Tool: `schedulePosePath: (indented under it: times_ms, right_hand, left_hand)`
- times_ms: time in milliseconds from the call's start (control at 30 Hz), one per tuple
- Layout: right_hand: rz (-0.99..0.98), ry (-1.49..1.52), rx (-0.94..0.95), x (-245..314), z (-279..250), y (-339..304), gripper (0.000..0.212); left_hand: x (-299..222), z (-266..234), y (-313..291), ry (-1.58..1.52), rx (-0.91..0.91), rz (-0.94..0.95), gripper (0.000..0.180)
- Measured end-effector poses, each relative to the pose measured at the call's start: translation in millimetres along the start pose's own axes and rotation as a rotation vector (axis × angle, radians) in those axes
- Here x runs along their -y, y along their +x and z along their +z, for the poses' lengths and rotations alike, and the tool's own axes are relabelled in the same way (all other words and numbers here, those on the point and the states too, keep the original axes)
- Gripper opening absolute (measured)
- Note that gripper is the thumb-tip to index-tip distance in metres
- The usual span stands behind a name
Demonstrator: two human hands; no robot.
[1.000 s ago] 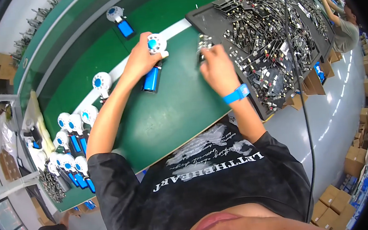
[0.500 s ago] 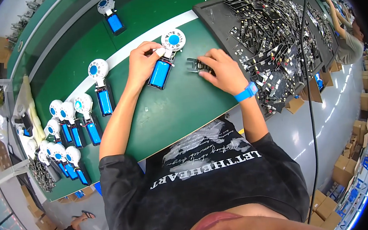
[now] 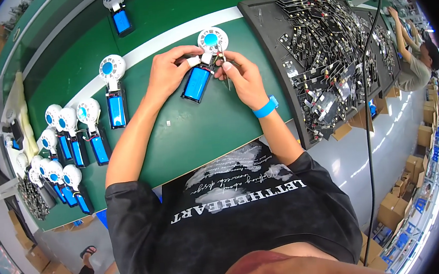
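Note:
A half-open handheld fan unit with a slotted round white head (image 3: 212, 40) and a blue battery pack (image 3: 196, 83) in a black casing lies on the green table before me. My left hand (image 3: 172, 72) pinches the unit's white neck from the left, its thumb tip wrapped in white. On the other side, my right hand (image 3: 245, 79) grips a thin circuit board (image 3: 226, 73) between thumb and fingers, seen nearly edge-on against the neck. Thin wires show there. Fingers hide whether the board touches the unit.
Similar fan units (image 3: 92, 131) stand in a group at the left, with another (image 3: 115, 91) closer. One more unit (image 3: 117, 12) lies farther back. A dark tray (image 3: 297, 106) heaped with circuit boards is at the right. A black cable (image 3: 369, 122) hangs past it; a person (image 3: 415, 68) works beyond.
My right hand has moved left from the bare table to the fan unit, bringing the board and turning it edge-on. My left hand keeps its place at the neck. The view has shifted slightly.

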State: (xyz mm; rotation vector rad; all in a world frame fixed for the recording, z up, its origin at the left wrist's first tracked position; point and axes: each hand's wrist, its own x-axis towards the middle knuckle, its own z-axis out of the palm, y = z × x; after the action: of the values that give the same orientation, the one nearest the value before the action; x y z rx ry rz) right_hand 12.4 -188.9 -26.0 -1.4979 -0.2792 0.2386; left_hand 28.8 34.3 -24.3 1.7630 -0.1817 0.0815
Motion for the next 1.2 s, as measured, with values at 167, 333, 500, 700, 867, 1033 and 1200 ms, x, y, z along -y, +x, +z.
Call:
schedulePosePath:
  times_ms: [167, 333, 500, 700, 867, 1033, 1200]
  right_hand:
    - [-0.029, 0.037, -0.033, -4.0, 2.5, -3.8, 0.033]
    - [-0.008, 0.042, -0.071, -1.3, 2.5, -2.7, 0.031]
    - [0.008, 0.068, -0.084, -6.0, 2.7, -4.0, 0.031]
    - [-0.016, 0.047, -0.062, -5.2, 1.0, -5.2, 0.031]
    - [-0.028, 0.0, -0.059, -6.2, 2.2, -6.3, 0.031]
    - [-0.076, -0.027, -0.09, 3.0, 8.3, -9.3, 0.035]
    - [-0.16, -0.233, -0.1, 0.0, 9.7, -13.8, 0.039]
  left_hand:
    - [0.5, 5.5, 4.9, 0.043, -0.024, 0.091, 0.02]
    - [-8.1, 16.3, -1.7, -0.026, -0.023, -0.012, 0.018]
    - [-6.1, 8.7, -2.2, -0.006, -0.021, 0.186, 0.018]
    - [-4.6, 5.6, -0.6, 0.151, -0.009, 0.197, 0.018]
    - [-3.0, 8.0, -2.2, 0.219, -0.091, 0.166, 0.015]
    - [-8.9, 12.5, -5.8, 0.138, -0.089, 0.174, 0.01]
    - [-21.5, 16.8, -8.3, 0.269, -0.038, 0.377, 0.007]
